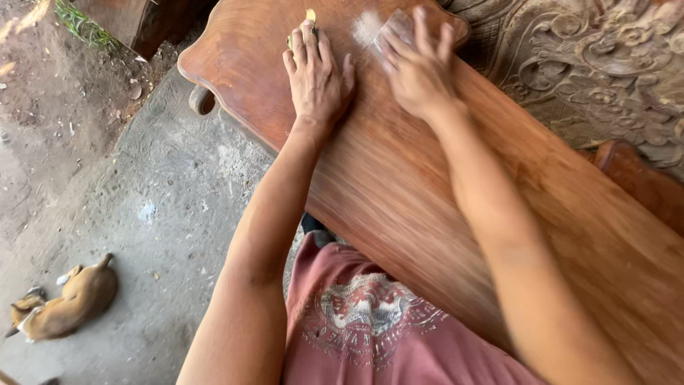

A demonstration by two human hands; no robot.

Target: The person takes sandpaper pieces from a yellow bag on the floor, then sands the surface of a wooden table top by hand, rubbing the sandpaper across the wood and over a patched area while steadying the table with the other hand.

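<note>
The sanding pad is small, flat and pale brown, near the far end of the big red-brown wood board. The right hand presses it down, fingers closed over it. White dust lies just beside it. The left hand lies flat, fingers open.

Rough grey concrete floor lower left, bare dirt ground upper left with grass tuft. Tan dog lying lower left. Carved wooden panel upper right. Daylight.
</note>
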